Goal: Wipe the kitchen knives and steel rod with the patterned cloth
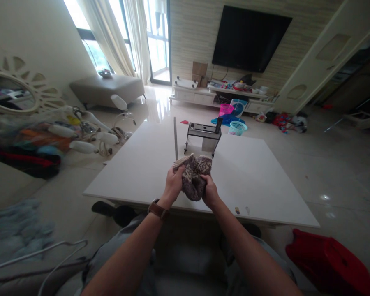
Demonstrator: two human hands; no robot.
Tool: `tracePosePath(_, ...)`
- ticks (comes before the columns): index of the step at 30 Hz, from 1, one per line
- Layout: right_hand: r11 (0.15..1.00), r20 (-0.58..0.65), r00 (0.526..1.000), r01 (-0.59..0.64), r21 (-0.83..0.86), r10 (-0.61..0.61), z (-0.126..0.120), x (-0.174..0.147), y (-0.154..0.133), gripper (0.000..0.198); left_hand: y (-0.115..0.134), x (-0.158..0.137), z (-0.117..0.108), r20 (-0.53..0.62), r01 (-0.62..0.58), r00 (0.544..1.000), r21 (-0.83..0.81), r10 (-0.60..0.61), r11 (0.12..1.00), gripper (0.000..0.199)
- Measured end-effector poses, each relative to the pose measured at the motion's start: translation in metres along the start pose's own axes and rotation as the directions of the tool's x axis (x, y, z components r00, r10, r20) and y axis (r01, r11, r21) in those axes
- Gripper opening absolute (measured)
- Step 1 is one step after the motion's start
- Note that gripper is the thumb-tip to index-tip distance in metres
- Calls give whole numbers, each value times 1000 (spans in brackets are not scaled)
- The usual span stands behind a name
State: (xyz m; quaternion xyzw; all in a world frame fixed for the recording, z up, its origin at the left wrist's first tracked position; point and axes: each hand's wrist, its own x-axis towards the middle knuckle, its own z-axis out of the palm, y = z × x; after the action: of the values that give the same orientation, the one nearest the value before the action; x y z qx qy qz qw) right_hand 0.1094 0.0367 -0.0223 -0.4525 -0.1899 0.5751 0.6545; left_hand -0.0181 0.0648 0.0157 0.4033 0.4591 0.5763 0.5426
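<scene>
A bunched, fuzzy cloth (193,190) in brown and cream patterning is held up at the near edge of the white table. On its left side my left hand (173,183) is closed, thumb on top. My right hand (210,191) grips the opposite side, its fingers partly hidden behind the fabric. Just beyond the cloth stands a black-and-clear rack (204,130) with a dark upright part at its right end. A thin grey metal bar (175,137) lies to the left of the rack; the cloth covers its near end.
The white table (253,176) carries a small yellow-and-dark item (237,210) near its front edge. A red plastic seat or stool (329,263) is on the floor at right. Beyond the table are a teal basket (237,128) and a pink basket (226,109). Lamp parts (83,146) crowd the left.
</scene>
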Motion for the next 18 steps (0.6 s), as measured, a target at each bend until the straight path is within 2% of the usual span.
tracePosePath(3,998,88,994,68,-13,-67,-1,0,2,23,3,1,-1,-31,-2,1000,-9,2,1000,37)
tracePosePath(5,997,99,992,73,-7,-72,0,0,3,26,4,1,-1,-35,-27,999,12,28,1000,37)
tracePosePath(9,991,-31,995,-94,95,97,4,0,-3,28,3,2,0,-76,-68,995,26,69,997,38)
tracePosePath(11,980,-86,987,-121,157,136,4,1,-8,29,2,3,0,-119,-64,991,8,64,998,39)
tracePosePath(15,982,-147,986,-58,177,84,3,3,-9,28,1,5,-2,-185,-50,981,2,49,999,40)
tracePosePath(18,998,-43,999,7,55,-4,2,2,-3,27,1,4,-2,-170,-18,985,22,22,1000,40)
